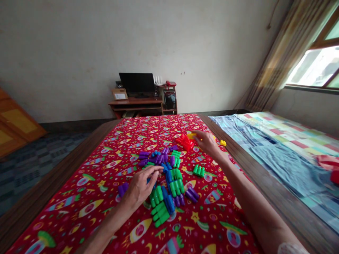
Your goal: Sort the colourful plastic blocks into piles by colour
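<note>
My right hand [206,141] is closed on a yellow toy block [191,135] beside a small heap of red blocks [186,142]. My left hand [143,185] lies over the near pile with its fingers stretched out, the tips at a blue block [166,166]. That hand partly covers the blocks under it. Around it are purple blocks [161,157], green blocks [177,187] and another blue block [167,200]. A separate green block [198,171] sits to the right of the pile, and a purple block [123,189] is left of my left hand.
A red patterned cloth [106,211] covers the table, whose brown wooden edge [53,183] shows. One yellow piece [223,143] lies near the right edge. Beyond stand a desk [137,102] with a monitor [137,84]; a bed [278,141] is at the right.
</note>
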Action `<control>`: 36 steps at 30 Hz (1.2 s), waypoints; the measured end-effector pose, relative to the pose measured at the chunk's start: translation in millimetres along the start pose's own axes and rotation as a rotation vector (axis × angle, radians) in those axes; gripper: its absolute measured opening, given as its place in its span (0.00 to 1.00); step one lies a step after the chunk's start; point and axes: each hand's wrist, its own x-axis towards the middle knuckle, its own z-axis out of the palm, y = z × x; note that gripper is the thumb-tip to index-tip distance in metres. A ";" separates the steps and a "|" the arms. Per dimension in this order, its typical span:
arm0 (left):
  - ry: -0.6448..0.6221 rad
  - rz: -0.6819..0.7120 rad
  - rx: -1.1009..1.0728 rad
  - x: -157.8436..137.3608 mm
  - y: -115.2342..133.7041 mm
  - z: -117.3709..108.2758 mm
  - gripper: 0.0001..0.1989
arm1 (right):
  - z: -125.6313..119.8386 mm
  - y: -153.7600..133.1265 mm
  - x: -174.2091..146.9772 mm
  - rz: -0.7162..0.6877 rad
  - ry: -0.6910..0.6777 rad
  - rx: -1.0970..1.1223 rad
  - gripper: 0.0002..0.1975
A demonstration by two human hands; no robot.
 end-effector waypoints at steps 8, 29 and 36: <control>0.067 0.109 0.165 -6.9 -11.6 5.5 0.14 | -0.8 79.1 -1.7 0.155 0.012 -0.247 0.17; 0.032 0.230 0.203 -30.3 -40.7 21.9 0.16 | -21.1 127.1 -26.3 0.655 -0.138 -0.414 0.19; 0.026 0.241 0.224 -28.9 -36.9 20.4 0.17 | -32.7 108.2 -13.4 0.483 -0.045 -0.341 0.21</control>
